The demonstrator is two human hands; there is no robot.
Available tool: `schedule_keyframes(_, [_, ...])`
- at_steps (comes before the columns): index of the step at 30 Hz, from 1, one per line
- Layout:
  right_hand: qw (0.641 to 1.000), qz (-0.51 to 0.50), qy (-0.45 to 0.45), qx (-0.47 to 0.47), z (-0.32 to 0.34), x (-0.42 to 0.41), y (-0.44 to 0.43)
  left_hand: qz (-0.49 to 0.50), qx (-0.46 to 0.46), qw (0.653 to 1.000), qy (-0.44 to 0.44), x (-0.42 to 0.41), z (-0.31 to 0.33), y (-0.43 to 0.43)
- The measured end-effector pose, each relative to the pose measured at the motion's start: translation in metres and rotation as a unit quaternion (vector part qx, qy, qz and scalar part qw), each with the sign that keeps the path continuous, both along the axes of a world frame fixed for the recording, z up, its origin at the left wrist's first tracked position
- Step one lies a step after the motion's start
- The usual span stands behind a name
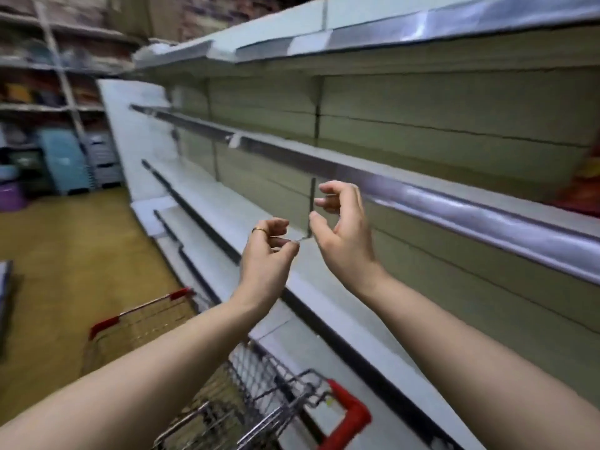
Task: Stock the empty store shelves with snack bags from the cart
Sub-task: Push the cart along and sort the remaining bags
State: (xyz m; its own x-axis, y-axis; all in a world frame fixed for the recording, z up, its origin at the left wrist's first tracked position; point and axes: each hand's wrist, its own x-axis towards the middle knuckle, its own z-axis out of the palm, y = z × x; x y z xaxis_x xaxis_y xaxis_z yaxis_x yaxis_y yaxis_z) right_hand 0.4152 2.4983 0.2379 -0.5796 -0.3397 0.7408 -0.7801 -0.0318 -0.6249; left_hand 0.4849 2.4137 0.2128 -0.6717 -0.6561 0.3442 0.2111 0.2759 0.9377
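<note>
Yellow flooring (65, 254) runs down a store aisle, with racks of plastic housewares (61, 160) blurred far beyond the cart (276, 394). The cart's wire basket and red handle sit at the bottom of the view. Right beside it, and stretching away past it, stand the shelves (357, 164), tier over tier, pale and bare along nearly their whole visible length.

Stocking looks barely begun. The one sign of goods is a smear of orange and red packaging (584, 186) on the middle tier, well to the right of the cart at the picture's edge. It may be snack bags, though the blur leaves that a guess. What shows of the cart's basket looks hollow, and I cannot make out any bags inside it. By my reading, almost all the shelf space is left to fill.

Both hands are raised above the cart, in front of the lower tiers. The right hand (341, 228) has its thumb and fingers curved apart around nothing. The left hand (269, 251), wearing a ring, has its fingers drawn in toward the thumb. I cannot tell whether they pinch something thin.

No brand or writing can be read. The price rails shine blank, and a small white tag (234, 140) on the middle rail is too blurred to read.
</note>
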Motion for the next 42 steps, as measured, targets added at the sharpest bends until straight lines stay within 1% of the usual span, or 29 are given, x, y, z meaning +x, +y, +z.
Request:
schedule_keyframes(5, [0.99,0.071,-0.069,0.099,-0.058,0.013,-0.113,0.085,0.056,0.993,-0.058,0.04,-0.052,-0.096])
schedule_keyframes(8, [0.976,0.107,-0.109,0.156,-0.098,0.022,-0.164,0.116,0.11,0.982,-0.098,0.062,-0.086,-0.142])
schedule_keyframes(10, [0.959,0.126,-0.14,0.212,-0.125,0.028,-0.191,0.139,0.136,0.972,-0.135,0.076,-0.109,-0.166])
schedule_keyframes(15, [0.902,0.165,-0.211,0.339,-0.204,0.03,-0.249,0.18,0.219,0.939,-0.194,0.1,-0.17,-0.209])
schedule_keyframes(19, [0.832,0.183,-0.252,0.46,-0.3,0.024,-0.288,0.216,0.287,0.907,-0.221,0.104,-0.23,-0.228])
schedule_keyframes(22, [0.783,0.173,-0.29,0.522,-0.375,0.021,-0.308,0.244,0.322,0.883,-0.239,0.102,-0.278,-0.237])
schedule_keyframes(23, [0.767,0.169,-0.325,0.527,-0.389,0.019,-0.313,0.246,0.321,0.879,-0.252,0.1,-0.287,-0.239])
schedule_keyframes(25, [0.727,0.163,-0.402,0.532,-0.435,0.019,-0.325,0.248,0.345,0.859,-0.287,0.097,-0.319,-0.238])
schedule_keyframes(27, [0.7,0.169,-0.45,0.528,-0.48,0.018,-0.338,0.25,0.366,0.841,-0.31,0.095,-0.349,-0.237])
schedule_keyframes(29, [0.674,0.186,-0.503,0.508,-0.52,0.015,-0.347,0.255,0.389,0.826,-0.318,0.093,-0.373,-0.238])
schedule_keyframes(31, [0.645,0.175,-0.556,0.494,-0.555,0.011,-0.355,0.263,0.407,0.814,-0.32,0.094,-0.391,-0.242])
schedule_keyframes(36, [0.565,0.145,-0.646,0.493,-0.613,0.01,-0.381,0.282,0.425,0.798,-0.322,0.1,-0.423,-0.248])
schedule_keyframes(38, [0.556,0.134,-0.653,0.497,-0.622,0.015,-0.387,0.286,0.435,0.791,-0.322,0.102,-0.429,-0.251])
schedule_keyframes(40, [0.562,0.116,-0.654,0.493,-0.622,0.022,-0.389,0.293,0.428,0.79,-0.327,0.102,-0.433,-0.252])
schedule_keyframes(42, [0.58,0.109,-0.658,0.469,-0.61,0.026,-0.387,0.289,0.422,0.793,-0.332,0.101,-0.433,-0.252])
